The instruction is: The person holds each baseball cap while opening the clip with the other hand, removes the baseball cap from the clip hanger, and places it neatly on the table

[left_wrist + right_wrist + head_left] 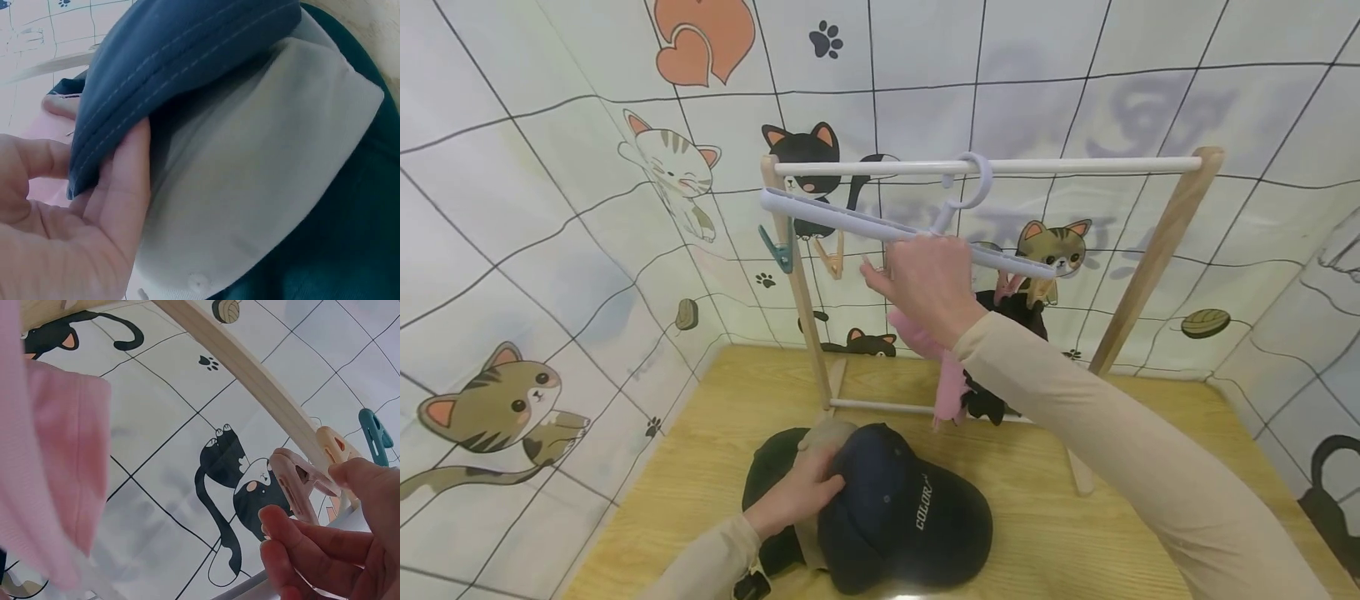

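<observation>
My left hand pinches the edge of a navy cap with white lettering, its thumb on one side and fingers on the other. Tucked beneath that edge is a beige cap, on a dark green cap. Up at the lilac hanger, my right hand overlaps the bar from the front. In the right wrist view its thumb and curled index finger pinch a pale pink clothespin. A yellow clothespin and a teal clothespin hang farther left on the hanger.
The hanger hooks over the white rail of a wooden-legged rack. Pink cloth and a black item hang below its right part, partly behind my right arm. A cat-print sheet surrounds the wooden tabletop.
</observation>
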A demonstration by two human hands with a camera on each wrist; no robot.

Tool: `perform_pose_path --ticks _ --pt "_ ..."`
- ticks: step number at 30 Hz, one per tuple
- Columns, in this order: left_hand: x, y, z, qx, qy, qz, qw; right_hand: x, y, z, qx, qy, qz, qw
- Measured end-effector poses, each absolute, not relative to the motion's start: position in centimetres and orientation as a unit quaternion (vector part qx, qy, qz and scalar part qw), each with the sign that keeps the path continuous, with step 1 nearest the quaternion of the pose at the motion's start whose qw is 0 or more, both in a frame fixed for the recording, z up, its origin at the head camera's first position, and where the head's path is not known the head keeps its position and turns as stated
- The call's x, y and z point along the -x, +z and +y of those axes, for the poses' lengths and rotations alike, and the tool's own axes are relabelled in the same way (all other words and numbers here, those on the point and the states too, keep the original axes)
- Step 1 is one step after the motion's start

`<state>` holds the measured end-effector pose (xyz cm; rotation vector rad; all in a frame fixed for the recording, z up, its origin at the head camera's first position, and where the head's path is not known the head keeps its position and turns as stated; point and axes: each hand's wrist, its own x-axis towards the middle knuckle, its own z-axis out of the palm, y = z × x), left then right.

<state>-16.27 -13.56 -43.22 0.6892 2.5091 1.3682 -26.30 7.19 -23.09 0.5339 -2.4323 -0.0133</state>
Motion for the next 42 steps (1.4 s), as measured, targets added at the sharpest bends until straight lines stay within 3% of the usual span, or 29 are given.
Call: perform_pose_path --ticks 6,14,16,20,23,29,42 --pt "16.1 -43.4 -13.7 -0.239 0.42 0.874 0.046 25.6 -23.7 9.1 -0.205 0.012 -0.933 0.296" --pt "16.0 -42.2 -14.6 -0.215 0.363 0.906 0.047 25.9 -25.1 15.7 -0.214 0.088 -0.918 0.324" --pt "16.1 -42.0 -14.9 -0.221 0.35 0.91 0.035 26.6 -25.4 17.7 -0.215 0.114 -0.927 0.285" --pt "16.4 -42.0 -15.2 -0.228 0.344 0.911 0.019 28.9 -26.5 21.4 -0.204 0.156 -0.955 0.146" --pt "16.5 -41.8 -15.3 -0.233 0.349 0.907 0.019 30.6 -27.7 23.4 -0.212 0.172 -0.957 0.096" --pt "16.6 -41.6 -15.4 -0.245 0.35 0.904 0.019 31.2 -28.4 25.5 -0.236 0.16 -0.952 0.111" --pt "17.1 -39.9 -15.1 -0.245 0.317 0.916 0.009 28.7 -25.6 27.6 -0.258 0.105 -0.955 0.102"
